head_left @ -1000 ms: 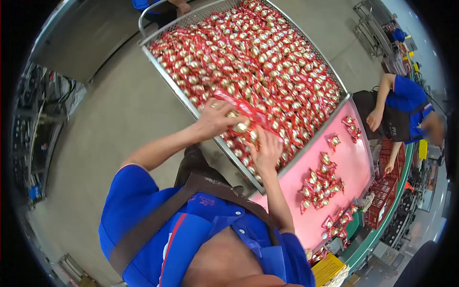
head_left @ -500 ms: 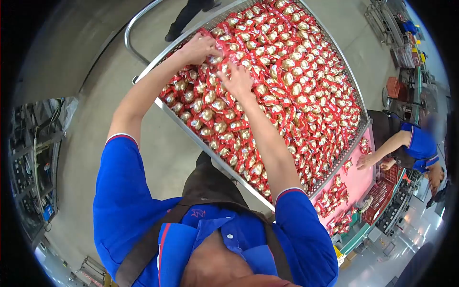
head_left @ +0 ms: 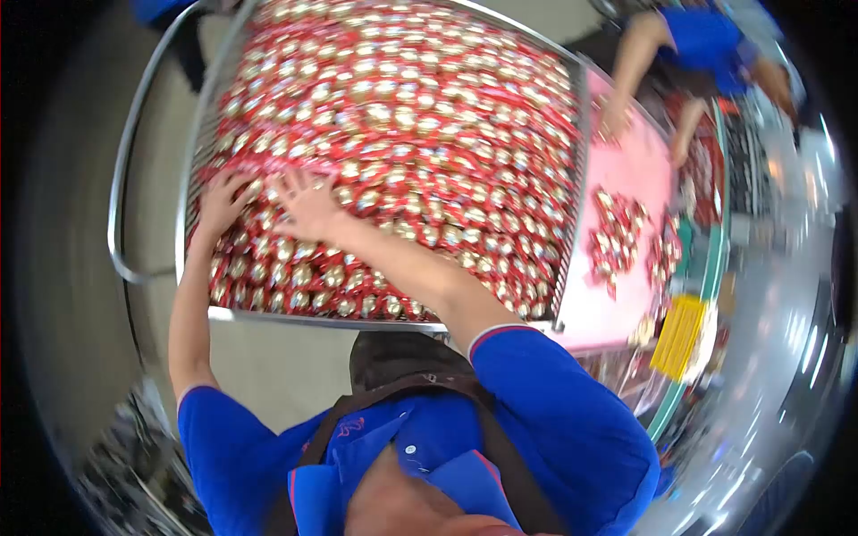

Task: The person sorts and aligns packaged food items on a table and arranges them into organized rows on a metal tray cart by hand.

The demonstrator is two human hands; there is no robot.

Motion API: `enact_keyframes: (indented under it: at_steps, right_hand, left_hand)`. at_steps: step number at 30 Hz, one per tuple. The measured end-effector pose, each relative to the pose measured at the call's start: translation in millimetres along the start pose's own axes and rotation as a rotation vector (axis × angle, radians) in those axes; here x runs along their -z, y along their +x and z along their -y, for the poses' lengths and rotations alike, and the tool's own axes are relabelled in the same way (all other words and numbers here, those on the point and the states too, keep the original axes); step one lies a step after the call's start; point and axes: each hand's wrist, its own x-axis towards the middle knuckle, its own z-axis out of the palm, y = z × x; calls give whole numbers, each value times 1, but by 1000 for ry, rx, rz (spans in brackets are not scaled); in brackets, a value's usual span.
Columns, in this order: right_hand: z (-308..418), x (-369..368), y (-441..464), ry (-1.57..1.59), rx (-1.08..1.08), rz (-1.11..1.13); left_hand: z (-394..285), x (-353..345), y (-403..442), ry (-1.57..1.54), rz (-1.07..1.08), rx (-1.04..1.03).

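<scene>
Many gold pieces in red wrappers fill a large metal-framed tray (head_left: 572,192) in neat-looking rows. Near the tray's left side, my left hand (head_left: 223,204) rests on the wrapped pieces (head_left: 391,170), its fingers apart and slightly bent. Just right of it, my right hand (head_left: 308,207) lies palm down on the same pieces with its fingers spread. Nothing is visibly gripped by either hand; the pieces directly under the palms are hidden.
A pink surface (head_left: 585,308) right of the tray bears loose wrapped pieces (head_left: 617,234). A co-worker's hand (head_left: 615,118) reaches onto it. A yellow crate (head_left: 679,338) is at the lower right. The tray has a curved metal handle (head_left: 114,192) on the left.
The view has turned, and the tray appears squarer to me. My hands went from the tray's near edge to its handle side. The wrapped pieces seen between them earlier are no longer held.
</scene>
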Motion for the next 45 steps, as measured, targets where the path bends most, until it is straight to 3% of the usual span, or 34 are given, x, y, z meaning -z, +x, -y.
enact_keyframes:
  at_steps: [1, 5, 7, 8, 9, 11, 12, 13, 14, 15, 16, 17, 19, 20, 21, 23, 24, 25, 27, 28, 31, 33, 36, 39, 41, 43, 45]
  right_hand:
    - [-4, -4, -15, -19, 43, -144]
    - [-29, 52, -108, 265, 51, -216]
    - [-57, 82, -183, 434, 38, -301]
    - [-72, 92, -219, 345, -17, -359]
    - [-89, 100, -261, 258, -70, -413]
    - [-147, 114, -390, 182, -417, -529]
    - [-159, 130, -434, 142, -561, -539]
    - [-182, 120, -480, 62, -641, -686]
    - [-196, 121, -526, 70, -887, -554]
    - [-219, 111, -568, -64, -981, -680]
    - [-238, 115, -603, 120, -1145, -722]
    - [-258, 123, -633, 16, -1257, -663]
    - [-317, 121, -689, -119, -1362, -545]
    - [-346, 124, -702, -150, -1474, -490]
    - [-380, 131, -709, -135, -1460, -495]
    - [-427, 137, -717, 64, -1621, -225]
    - [-439, 133, -717, 117, -1603, -192]
    - [-454, 131, -714, 161, -1580, -164]
    - [-472, 108, -734, 74, -1288, -234]
    - [-474, 108, -745, 82, -1267, -223]
    - [-480, 117, -798, 87, -1052, -184]
    - [-482, 107, -856, -91, -860, -273]
    - [-483, 98, -927, 50, -964, -333]
    - [-469, 104, -952, 153, -957, -445]
    - [-474, 103, -950, 206, -913, -509]
    - [-485, 84, -943, 184, -840, -598]
    - [-475, 88, -916, 313, -814, -720]
  left_hand:
    - [-1, 2, 4, -29, 31, -6]
    - [14, 0, 18, -159, 99, -3]
    - [27, -5, 33, -201, 280, 163]
    - [1, 6, 33, -189, 285, 132]
    - [-34, 21, 29, 129, 281, 183]
    - [-91, 19, 43, 691, 219, 170]
    - [-100, -2, 47, 770, 67, 106]
    - [-110, -17, 52, 844, -89, 40]
    - [-147, -22, 59, 782, -81, 58]
    - [-196, -27, 65, 529, -172, -33]
    - [-208, -61, 88, 479, -242, -201]
    - [-285, -65, 85, 228, -352, -330]
    - [-424, -91, 79, -226, -244, -471]
    - [-482, -111, 79, -274, -238, -653]
    - [-543, -132, 73, -314, -188, -683]
    - [-647, -182, 72, -433, 6, -703]
    - [-696, -206, 71, -442, 19, -798]
    - [-743, -229, 72, -396, 94, -750]
    - [-812, -293, 85, -321, 104, -763]
    - [-837, -319, 91, -278, 88, -744]
    - [-856, -402, 105, -54, -29, -762]
    - [-860, -405, 94, 90, 105, -704]
    - [-868, -379, 76, 88, 288, -513]
    - [-838, -396, 32, -184, -81, -270]
    - [-844, -394, -8, -777, 38, 301]
    - [-837, -423, -42, -715, -121, 386]
    - [-866, -433, -74, -984, 59, 490]
